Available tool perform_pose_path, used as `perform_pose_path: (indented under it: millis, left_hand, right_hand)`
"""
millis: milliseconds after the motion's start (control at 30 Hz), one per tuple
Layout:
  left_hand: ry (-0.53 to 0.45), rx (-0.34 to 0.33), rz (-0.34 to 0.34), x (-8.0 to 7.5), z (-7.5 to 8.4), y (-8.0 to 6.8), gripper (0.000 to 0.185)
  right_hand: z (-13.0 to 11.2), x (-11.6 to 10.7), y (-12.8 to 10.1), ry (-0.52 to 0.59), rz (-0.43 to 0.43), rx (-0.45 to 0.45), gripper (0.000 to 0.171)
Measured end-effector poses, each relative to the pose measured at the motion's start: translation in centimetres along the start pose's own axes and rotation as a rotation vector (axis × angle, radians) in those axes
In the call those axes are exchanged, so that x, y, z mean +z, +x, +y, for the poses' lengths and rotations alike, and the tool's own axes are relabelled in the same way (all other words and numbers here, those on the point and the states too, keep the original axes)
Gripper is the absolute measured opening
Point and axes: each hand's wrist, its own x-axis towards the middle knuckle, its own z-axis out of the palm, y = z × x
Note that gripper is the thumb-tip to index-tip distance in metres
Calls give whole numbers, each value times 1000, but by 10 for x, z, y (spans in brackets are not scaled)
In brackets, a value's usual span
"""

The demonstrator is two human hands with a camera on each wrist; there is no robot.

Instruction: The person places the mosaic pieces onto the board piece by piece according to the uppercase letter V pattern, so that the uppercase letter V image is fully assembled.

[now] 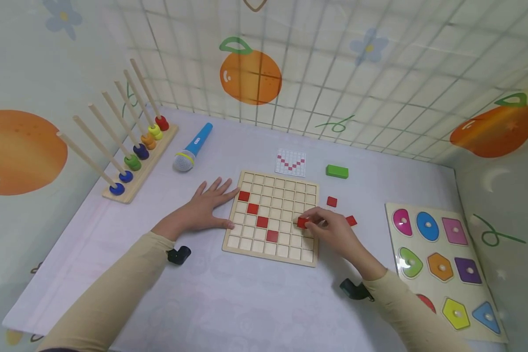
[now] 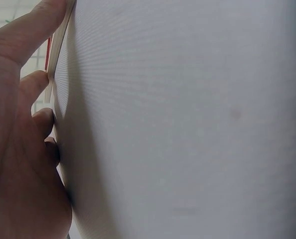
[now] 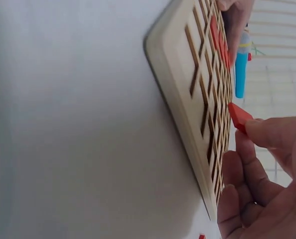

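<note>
Two long sleeves [image 1: 114, 288] come in from the bottom, one on each side. At the end of one sleeve, the left hand [image 1: 204, 208] lies flat on the white table [image 1: 246, 303] with its fingers straight and spread, and the fingertips touch the left edge of the wooden board [image 1: 273, 217]. From the left wrist view, the fingers [image 2: 36, 82] press against the thin side of the board. The right hand [image 1: 332, 230] pinches a small red square [image 1: 302, 223] between thumb and fingers. This square sits at the fingertips, just above a slot near the right side of the board, tilted and not lying flat, as the right wrist view [image 3: 239, 117] shows. Four more red squares [image 1: 258, 216] lie in slots in a slanted line going down to the right. Two loose red squares [image 1: 332, 201] lie on the table just beside the board's right edge. Behind the board lies a picture card [image 1: 291, 162], with a green block [image 1: 337, 171] near it.
</note>
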Motion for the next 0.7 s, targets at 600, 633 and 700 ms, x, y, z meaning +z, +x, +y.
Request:
perform_pose_path:
  millis: [600, 633, 700]
  left_hand:
    - [-1, 10, 9, 1, -1, 0, 102]
    - [0, 10, 9, 1, -1, 0, 102]
    - [1, 9, 11, 1, -1, 0, 102]
  right_hand:
    - [-14, 28, 6, -3, -33, -54, 19]
    - [-15, 28, 7, -9, -29, -63, 19]
    - [-16, 29, 7, -15, -20, -76, 19]
